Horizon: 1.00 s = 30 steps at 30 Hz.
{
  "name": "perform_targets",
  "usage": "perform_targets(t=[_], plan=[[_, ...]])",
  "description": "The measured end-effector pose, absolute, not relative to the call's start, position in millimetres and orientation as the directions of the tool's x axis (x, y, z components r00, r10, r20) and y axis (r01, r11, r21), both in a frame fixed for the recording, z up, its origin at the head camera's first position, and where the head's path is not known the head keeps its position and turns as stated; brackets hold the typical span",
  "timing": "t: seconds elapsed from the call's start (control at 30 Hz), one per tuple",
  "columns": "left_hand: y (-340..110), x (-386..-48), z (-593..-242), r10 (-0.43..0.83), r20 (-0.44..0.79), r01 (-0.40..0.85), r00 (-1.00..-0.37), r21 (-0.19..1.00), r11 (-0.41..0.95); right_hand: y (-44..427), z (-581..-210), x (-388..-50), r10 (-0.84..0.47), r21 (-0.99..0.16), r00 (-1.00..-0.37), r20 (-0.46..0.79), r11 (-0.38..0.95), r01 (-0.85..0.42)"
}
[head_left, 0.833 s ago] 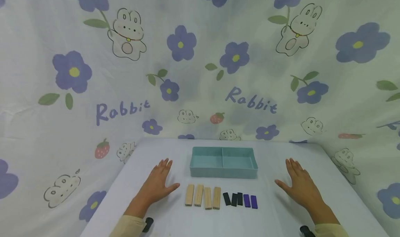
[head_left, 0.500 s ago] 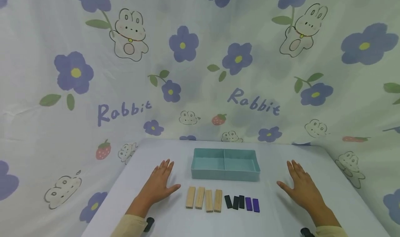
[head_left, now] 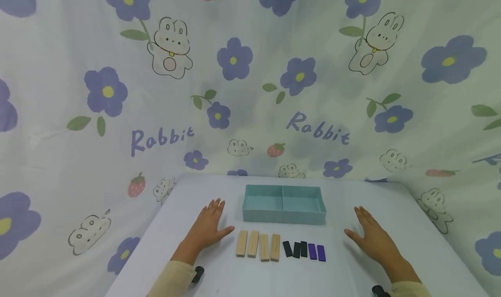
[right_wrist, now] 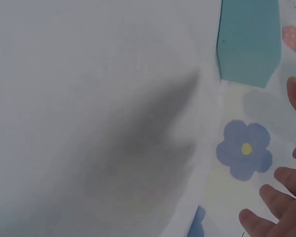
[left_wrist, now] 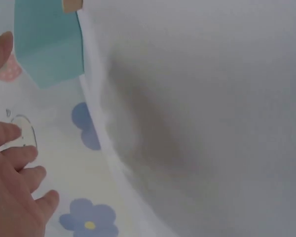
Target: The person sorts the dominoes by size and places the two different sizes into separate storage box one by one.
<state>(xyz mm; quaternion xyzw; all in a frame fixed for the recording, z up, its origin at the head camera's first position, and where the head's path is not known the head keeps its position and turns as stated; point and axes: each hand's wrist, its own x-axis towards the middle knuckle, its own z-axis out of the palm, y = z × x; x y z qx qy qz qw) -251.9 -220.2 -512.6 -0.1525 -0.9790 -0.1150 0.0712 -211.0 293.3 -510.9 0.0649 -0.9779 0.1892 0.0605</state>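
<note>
My left hand (head_left: 206,226) hovers left of the wooden blocks, its fingers straight and its thumb spread toward them; it holds nothing. On the other side, my right hand (head_left: 372,236) is held out flat with the thumb apart, right of the purple pieces. Between the hands lie several pale wooden blocks (head_left: 253,244) in a row. Beside them are three small black blocks (head_left: 297,249) and two purple blocks (head_left: 312,251). Behind the row stands a teal box (head_left: 283,216) with two compartments. The left wrist view shows the box's end (left_wrist: 52,49) past the thumb.
A white-covered table (head_left: 289,279) carries everything. A patterned curtain (head_left: 250,97) with flowers and rabbits hangs behind and around it. Dark wrist-worn devices show below both hands, one near the left sleeve (head_left: 172,280).
The head view has shifted slightly. My left hand appears a little further right and nearer the blocks; the right hand has barely moved. The blocks and the box rest as before.
</note>
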Motion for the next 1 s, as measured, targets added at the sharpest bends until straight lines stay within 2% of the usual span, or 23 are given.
perform_targets(t=[0.4, 0.53, 0.77, 1.0], plan=[[-184.5, -283.5, -510.0, 0.359, 0.193, 0.394, -0.913, 0.195, 0.898, 278.2, -527.7, -203.1, -0.113, -0.455, -0.990, -0.084, 0.889, -0.062], [-174.2, -293.9, -505.1, 0.359, 0.182, 0.390, -0.916, 0.181, 0.903, 266.3, -527.3, -201.1, -0.129, -0.451, -0.982, -0.138, 0.891, -0.054], [-156.7, -307.4, -501.0, 0.381, 0.154, 0.405, -0.912, 0.184, 0.895, 251.8, -530.4, -198.3, -0.134, -0.423, -0.974, -0.185, 0.905, -0.044], [-141.5, -318.0, -504.9, 0.394, 0.117, 0.410, -0.912, 0.212, 0.887, 239.4, -535.0, -198.0, -0.223, -0.434, -0.964, -0.147, 0.890, -0.140]])
